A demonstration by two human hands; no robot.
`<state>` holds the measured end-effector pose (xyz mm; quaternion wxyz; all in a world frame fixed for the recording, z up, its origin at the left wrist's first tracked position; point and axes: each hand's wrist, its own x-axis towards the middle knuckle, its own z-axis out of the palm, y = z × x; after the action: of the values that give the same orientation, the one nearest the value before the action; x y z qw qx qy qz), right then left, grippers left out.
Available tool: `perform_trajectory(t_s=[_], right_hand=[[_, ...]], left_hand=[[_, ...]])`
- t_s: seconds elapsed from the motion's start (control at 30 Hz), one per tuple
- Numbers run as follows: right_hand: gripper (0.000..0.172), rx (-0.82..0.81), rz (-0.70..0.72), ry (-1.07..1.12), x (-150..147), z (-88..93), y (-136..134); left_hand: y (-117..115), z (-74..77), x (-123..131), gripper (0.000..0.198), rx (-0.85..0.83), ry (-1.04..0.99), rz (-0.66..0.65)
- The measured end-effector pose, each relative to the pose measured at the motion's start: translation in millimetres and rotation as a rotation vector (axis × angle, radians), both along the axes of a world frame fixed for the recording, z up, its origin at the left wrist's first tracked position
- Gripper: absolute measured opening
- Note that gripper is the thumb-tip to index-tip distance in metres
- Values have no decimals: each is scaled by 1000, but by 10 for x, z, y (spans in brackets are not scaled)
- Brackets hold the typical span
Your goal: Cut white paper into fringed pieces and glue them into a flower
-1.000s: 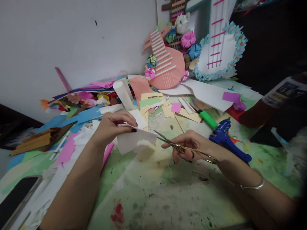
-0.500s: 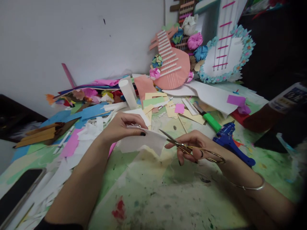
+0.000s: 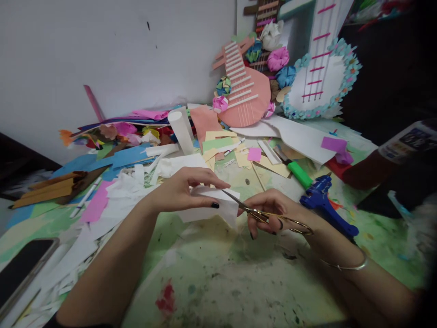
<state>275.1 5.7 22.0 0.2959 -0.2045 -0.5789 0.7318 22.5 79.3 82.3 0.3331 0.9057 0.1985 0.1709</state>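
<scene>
A piece of white paper (image 3: 208, 212) is pinched between the thumb and fingers of my left hand (image 3: 184, 189), above the stained green table. Gold-handled scissors (image 3: 261, 215) are held in my right hand (image 3: 280, 212), with their handles along the palm. The blades point up and left and lie at the paper's upper right edge, close to my left fingertips. The lower edge of the paper is uneven.
White scraps (image 3: 124, 196) and a phone (image 3: 27, 269) lie on the left. A blue glue gun (image 3: 321, 198), a green-handled knife (image 3: 300, 174) and a bottle (image 3: 385, 159) are on the right. Paper instruments (image 3: 249, 98) lean at the back beside a white roll (image 3: 180, 132).
My left hand has moved slightly right along the paper, closer to the scissors. The scissor blades now overlap the paper's upper edge and look closer together.
</scene>
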Motion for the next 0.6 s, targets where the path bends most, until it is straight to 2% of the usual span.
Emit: perform_trajectory(t_s=[0.1, 0.17, 0.27, 0.4, 0.5, 0.6], right_hand=[[63, -13, 11, 0, -12, 9, -4], [64, -11, 18, 1, -11, 9, -5], [64, -5, 30, -14, 4, 21, -9], [68, -8, 46, -62, 35, 51, -12], [71, 25, 54, -75, 53, 65, -10], [73, 55, 64, -103, 58, 84, -6]], left_hand=[[-56, 9, 49, 56, 47, -12, 9], [-83, 20, 70, 62, 86, -31, 9], [-112, 40, 88, 45, 159, -64, -17], [-150, 49, 110, 20, 259, -65, 15], [-173, 37, 128, 12, 269, -57, 5], [-184, 26, 144, 12, 207, -29, -46]])
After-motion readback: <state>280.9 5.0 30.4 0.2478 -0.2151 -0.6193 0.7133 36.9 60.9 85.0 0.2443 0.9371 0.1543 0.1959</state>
